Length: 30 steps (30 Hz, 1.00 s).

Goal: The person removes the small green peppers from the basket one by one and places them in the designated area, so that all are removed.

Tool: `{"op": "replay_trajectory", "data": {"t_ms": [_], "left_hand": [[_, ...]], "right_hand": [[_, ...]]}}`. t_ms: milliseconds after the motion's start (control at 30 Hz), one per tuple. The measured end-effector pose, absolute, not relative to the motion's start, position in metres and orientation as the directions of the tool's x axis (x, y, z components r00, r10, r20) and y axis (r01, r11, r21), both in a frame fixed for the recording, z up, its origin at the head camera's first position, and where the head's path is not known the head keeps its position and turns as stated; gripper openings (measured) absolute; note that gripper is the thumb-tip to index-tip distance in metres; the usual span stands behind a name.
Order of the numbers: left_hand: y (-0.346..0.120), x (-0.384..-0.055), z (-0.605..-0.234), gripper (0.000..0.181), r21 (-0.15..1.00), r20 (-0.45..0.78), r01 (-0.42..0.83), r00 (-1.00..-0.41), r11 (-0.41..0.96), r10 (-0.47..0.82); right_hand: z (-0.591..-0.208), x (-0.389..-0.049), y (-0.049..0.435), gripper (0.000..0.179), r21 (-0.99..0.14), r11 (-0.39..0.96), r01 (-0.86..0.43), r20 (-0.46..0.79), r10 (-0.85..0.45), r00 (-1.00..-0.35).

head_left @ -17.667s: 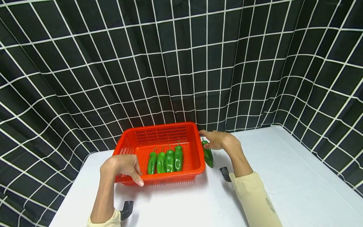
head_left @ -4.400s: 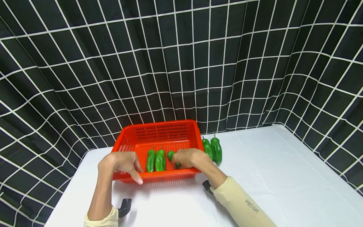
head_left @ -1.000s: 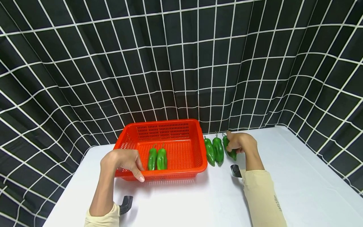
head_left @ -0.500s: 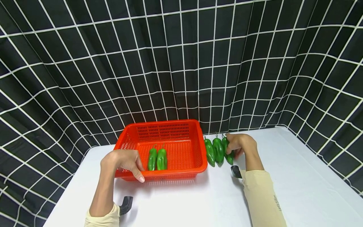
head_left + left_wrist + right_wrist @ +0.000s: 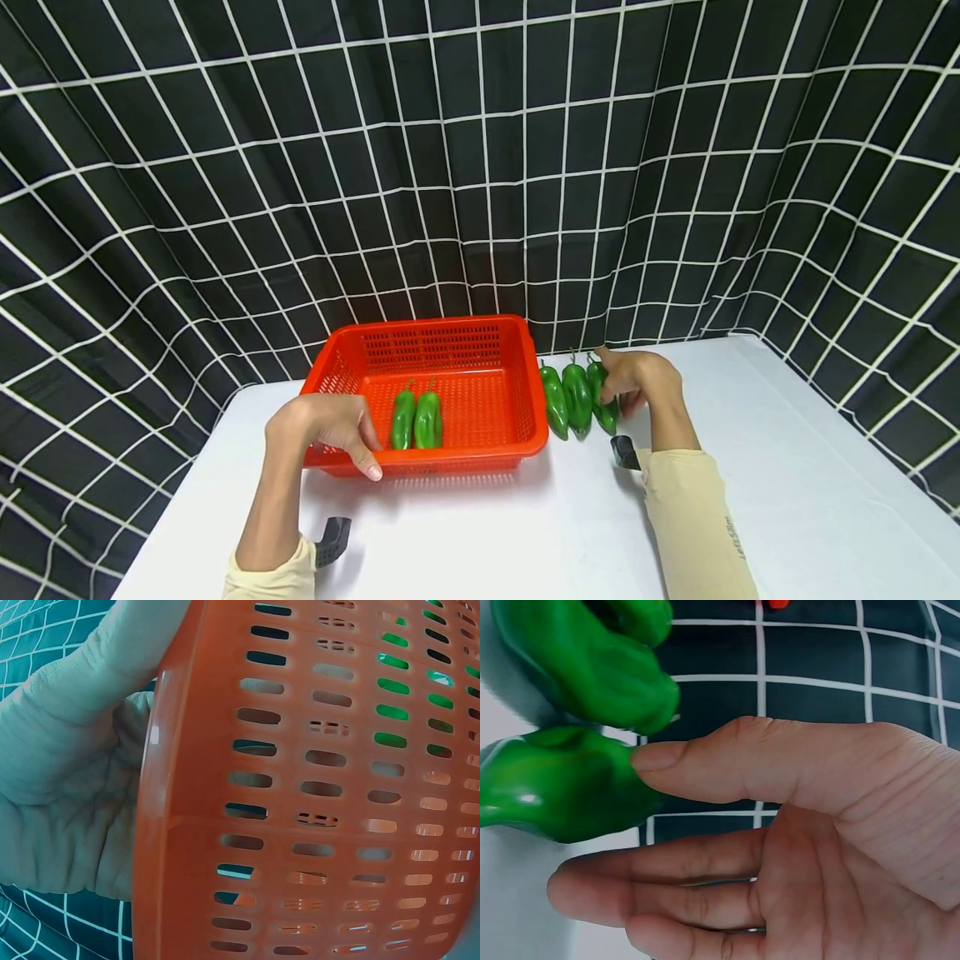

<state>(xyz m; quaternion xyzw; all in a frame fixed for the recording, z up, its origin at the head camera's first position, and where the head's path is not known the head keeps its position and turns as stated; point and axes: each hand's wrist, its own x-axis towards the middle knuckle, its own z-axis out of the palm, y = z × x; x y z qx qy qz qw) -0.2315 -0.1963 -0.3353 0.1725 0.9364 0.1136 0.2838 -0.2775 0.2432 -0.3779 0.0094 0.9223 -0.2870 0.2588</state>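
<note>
My left hand point(image 5: 330, 425) grips the near-left rim of the red plastic basket point(image 5: 480, 454), thumb outside the front wall and fingers inside. In the left wrist view the basket's slotted wall point(image 5: 187, 825) hides those fingers. Two green peppers point(image 5: 403, 421) lie side by side in the basket. On the table, right of it, three more stand in a row: a left pepper point(image 5: 555, 402), a middle pepper point(image 5: 577, 396) and a right pepper point(image 5: 597, 385). My right hand point(image 5: 637, 383) is at the right pepper; in the right wrist view its thumb tip overlaps the pepper point(image 5: 562, 784), while the other fingers extend straight, apart from it.
A white-covered table point(image 5: 750, 467) carries everything. Behind it and at both sides hangs a black curtain with a white grid point(image 5: 480, 167). Dark wrist camera mounts point(image 5: 333, 542) stick out from both sleeves.
Against the oldest frame, two peppers have left the basket for the table row. Within the last second the right pepper shifted left toward its neighbour and my fingers loosened. My left hand stayed put.
</note>
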Motion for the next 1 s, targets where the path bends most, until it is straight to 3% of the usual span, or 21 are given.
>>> {"op": "replay_trajectory", "data": {"t_ms": [167, 533, 1000], "left_hand": [[-0.197, -0.231, -0.335, 0.034, 0.314, -0.490, 0.254, -0.782, 0.915, 0.385], [-0.197, -0.230, -0.334, 0.036, 0.319, -0.492, 0.241, -0.784, 0.917, 0.377], [-0.198, -0.230, -0.332, 0.034, 0.311, -0.479, 0.253, -0.791, 0.916, 0.381]], "right_hand": [[-0.368, -0.274, 0.242, 0.096, -0.479, 0.866, 0.142, -0.472, -0.118, -0.874], [-0.340, -0.261, 0.233, 0.099, -0.409, 0.907, 0.103, -0.435, -0.094, -0.896], [-0.320, -0.252, 0.204, 0.082, -0.431, 0.879, -0.203, -0.262, -0.337, -0.904]]}}
